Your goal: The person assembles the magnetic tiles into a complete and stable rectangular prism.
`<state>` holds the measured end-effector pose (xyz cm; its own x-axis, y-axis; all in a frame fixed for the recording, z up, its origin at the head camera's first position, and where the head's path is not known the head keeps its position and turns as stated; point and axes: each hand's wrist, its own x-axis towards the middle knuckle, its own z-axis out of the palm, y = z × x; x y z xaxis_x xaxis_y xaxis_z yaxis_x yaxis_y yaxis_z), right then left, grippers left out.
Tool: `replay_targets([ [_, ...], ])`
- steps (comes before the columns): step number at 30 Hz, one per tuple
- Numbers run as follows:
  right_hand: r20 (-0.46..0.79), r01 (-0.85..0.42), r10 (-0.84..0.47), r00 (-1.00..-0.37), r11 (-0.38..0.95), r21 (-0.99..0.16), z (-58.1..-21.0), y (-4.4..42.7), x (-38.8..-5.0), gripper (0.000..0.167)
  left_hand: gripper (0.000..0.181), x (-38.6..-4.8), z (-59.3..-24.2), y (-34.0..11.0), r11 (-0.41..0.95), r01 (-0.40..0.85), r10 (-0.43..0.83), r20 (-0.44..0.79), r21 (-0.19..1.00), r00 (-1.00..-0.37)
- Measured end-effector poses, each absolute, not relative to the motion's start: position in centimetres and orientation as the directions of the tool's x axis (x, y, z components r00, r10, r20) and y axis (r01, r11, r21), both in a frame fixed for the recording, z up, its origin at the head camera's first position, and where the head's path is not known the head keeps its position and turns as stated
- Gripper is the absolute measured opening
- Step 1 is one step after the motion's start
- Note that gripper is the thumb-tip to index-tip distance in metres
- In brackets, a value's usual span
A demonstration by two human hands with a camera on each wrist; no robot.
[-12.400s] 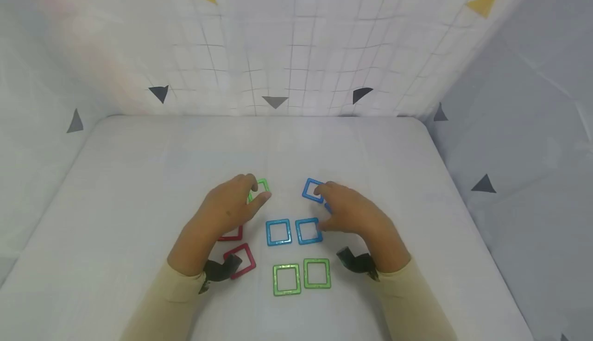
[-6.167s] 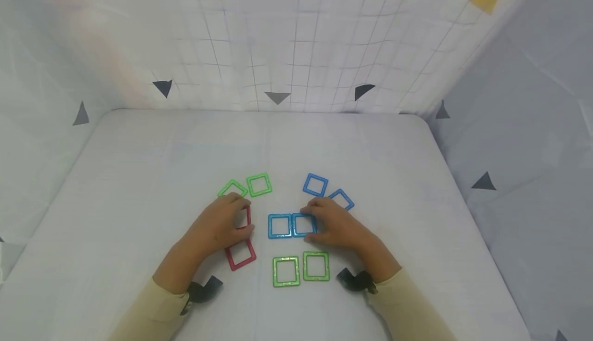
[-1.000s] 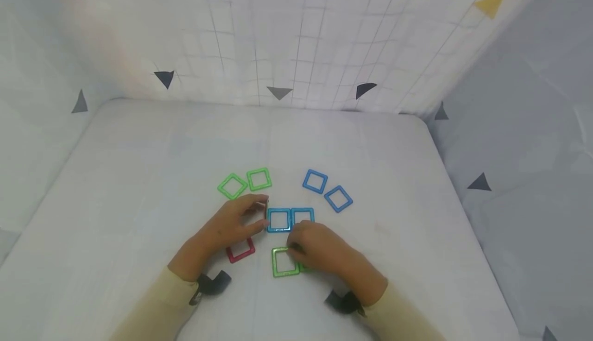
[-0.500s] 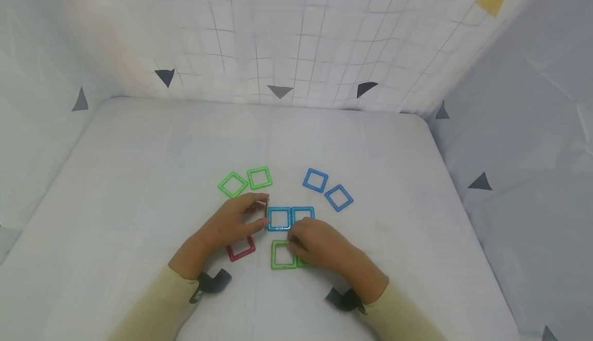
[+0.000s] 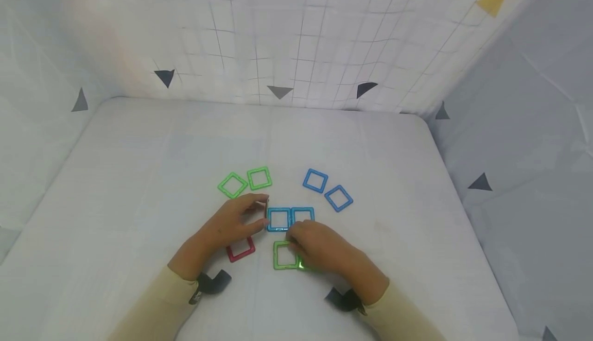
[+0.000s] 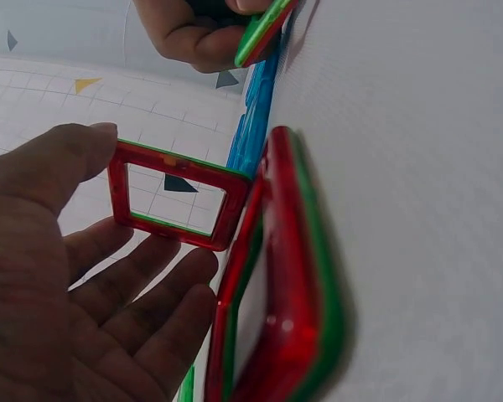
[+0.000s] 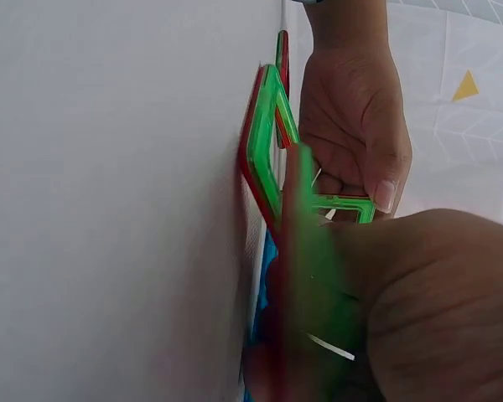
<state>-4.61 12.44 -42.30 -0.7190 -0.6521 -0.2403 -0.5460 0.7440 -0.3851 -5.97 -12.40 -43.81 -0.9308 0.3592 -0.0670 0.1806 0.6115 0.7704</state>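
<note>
My left hand (image 5: pixel 227 225) pinches a square magnetic tile (image 6: pixel 230 209), red on one face and green on the other. It holds the tile upright at the left edge of a light-blue tile (image 5: pixel 279 229). A second light-blue tile (image 5: pixel 302 209) lies joined on the right, partly behind my right hand (image 5: pixel 321 245). That hand pinches a green tile (image 5: pixel 303 266), mostly covered by the fingers. Another green tile (image 5: pixel 285 267) is attached on its left; in the left wrist view a green-and-red edge tilts above the table. A flat red tile (image 5: pixel 242 258) lies beside my left wrist.
Two bright green tiles, one turned cornerwise (image 5: pixel 233 197) and one straighter (image 5: pixel 259 187), lie beyond my left hand. Two darker blue tiles, the nearer (image 5: pixel 339 209) and the farther (image 5: pixel 315 190), lie beyond my right. White sheeting surrounds the white table (image 5: pixel 398 186).
Earlier, the light-blue tiles came together and a red tile was stood up at their left. In the last second my right hand has brought the joined green tiles slightly toward the blue pair.
</note>
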Motion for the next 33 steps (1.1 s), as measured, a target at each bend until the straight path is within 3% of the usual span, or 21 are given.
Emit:
replay_targets([
  [6,-0.288,-0.522,-0.632,-0.720,0.766,-0.376,-42.19,12.47,-4.33,0.016,0.060,-5.95,-44.12,-12.36,0.604,0.191,0.371,-0.061,0.774,-0.927],
  [22,-0.247,-0.578,-0.659,-0.710,0.746,-0.330,-42.23,12.66,-4.10,0.018,0.060,-6.02,-44.17,-12.51,0.596,0.182,0.363,-0.060,0.782,-0.930],
  [33,-0.261,-0.544,-0.650,-0.714,0.749,-0.377,-42.33,12.75,-4.22,0.021,0.060,-5.92,-44.06,-12.50,0.598,0.151,0.351,-0.088,0.787,-0.932],
])
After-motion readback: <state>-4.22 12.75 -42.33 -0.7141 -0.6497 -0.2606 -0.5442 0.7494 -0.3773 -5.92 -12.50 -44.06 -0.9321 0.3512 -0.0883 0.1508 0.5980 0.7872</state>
